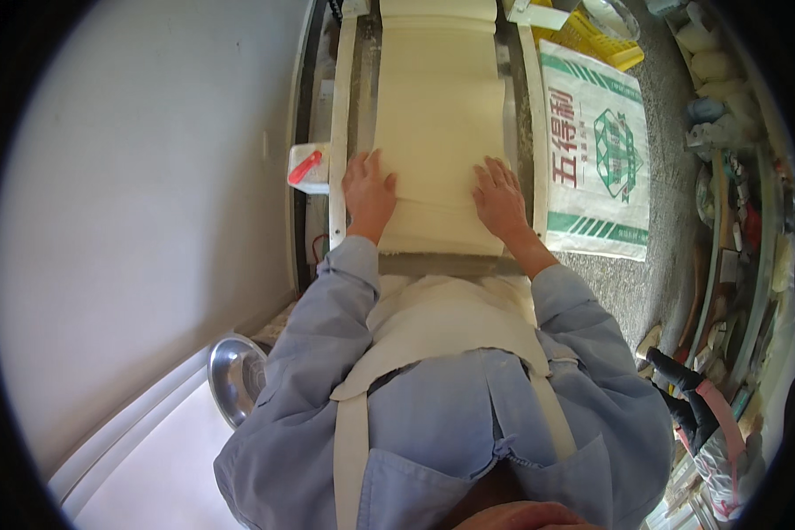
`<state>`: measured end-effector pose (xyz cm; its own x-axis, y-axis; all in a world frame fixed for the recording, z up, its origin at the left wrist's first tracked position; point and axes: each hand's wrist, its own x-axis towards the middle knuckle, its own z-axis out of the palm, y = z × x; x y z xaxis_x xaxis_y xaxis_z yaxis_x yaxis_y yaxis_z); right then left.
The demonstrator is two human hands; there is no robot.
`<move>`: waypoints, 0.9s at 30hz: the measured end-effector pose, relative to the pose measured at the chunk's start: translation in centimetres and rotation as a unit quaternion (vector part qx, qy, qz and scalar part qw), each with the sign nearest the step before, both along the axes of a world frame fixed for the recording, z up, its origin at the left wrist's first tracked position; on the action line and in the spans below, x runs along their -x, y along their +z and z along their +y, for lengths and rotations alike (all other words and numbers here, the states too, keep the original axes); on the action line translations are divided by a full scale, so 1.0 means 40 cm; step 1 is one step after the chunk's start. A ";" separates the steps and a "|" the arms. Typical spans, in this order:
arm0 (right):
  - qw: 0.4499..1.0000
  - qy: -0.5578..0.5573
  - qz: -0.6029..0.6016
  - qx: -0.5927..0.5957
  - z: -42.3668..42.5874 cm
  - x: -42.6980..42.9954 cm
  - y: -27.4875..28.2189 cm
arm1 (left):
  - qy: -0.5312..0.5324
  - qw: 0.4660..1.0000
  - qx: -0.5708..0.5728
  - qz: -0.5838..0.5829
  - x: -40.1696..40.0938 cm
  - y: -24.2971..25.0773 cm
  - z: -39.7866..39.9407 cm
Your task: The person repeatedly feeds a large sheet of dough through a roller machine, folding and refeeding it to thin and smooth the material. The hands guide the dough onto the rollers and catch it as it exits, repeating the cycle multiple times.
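Note:
A long pale sheet of dough (440,112) runs down the bed of what looks like a dough sheeting machine, between two whitish side rails (342,126). Its near end lies close to the machine's front edge (447,266), with a faint crease across it. My left hand (369,197) rests at the left margin of the sheet, fingers spread, thumb on the dough. Along the opposite margin lies my right hand (501,199), its fingers apart and pointing away from me. Neither hand appears to grip the dough.
A white box with a red lever (305,167) juts from the left rail beside the wall. At right lies a printed woven sack (596,152) bearing writing; yellow crates (596,40) stand beyond. A metal bowl (235,381) is behind my left elbow. A person (709,424) is at lower right.

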<state>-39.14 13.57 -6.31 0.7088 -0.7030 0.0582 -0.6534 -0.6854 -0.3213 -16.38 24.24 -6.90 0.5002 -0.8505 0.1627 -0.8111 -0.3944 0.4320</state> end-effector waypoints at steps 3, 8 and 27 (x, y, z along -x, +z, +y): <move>0.998 0.059 0.014 -0.026 0.050 0.022 -0.020 | -0.121 0.991 -0.023 -0.059 0.047 -0.013 -0.001; 0.997 0.061 0.040 0.015 0.088 0.053 -0.030 | -0.163 0.981 -0.093 -0.043 0.080 -0.031 0.021; 0.995 0.087 0.056 0.010 0.118 0.055 -0.007 | -0.182 0.979 -0.077 -0.041 0.135 -0.045 0.095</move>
